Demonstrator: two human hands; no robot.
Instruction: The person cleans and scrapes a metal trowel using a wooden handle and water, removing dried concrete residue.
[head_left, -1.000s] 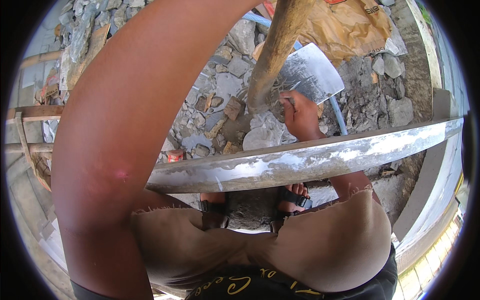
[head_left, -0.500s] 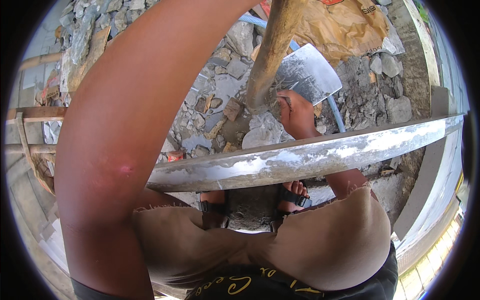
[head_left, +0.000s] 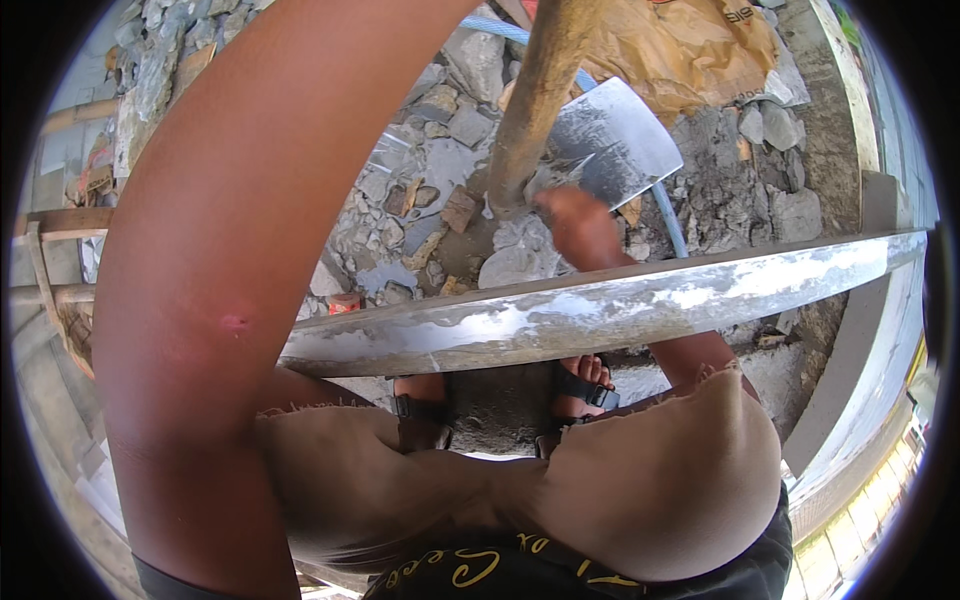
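Right hand (head_left: 583,232) sits further left than half a second ago, fingertips now right at the foot of the hoe handle (head_left: 540,110). Fingers look curled; blur hides how far and whether they grip anything. Hoe blade (head_left: 622,140) is just beyond the knuckles, over rubble (head_left: 470,125). Left arm (head_left: 240,220) runs out the top, left hand out of view. Smeared board (head_left: 600,312) hides part of the right forearm
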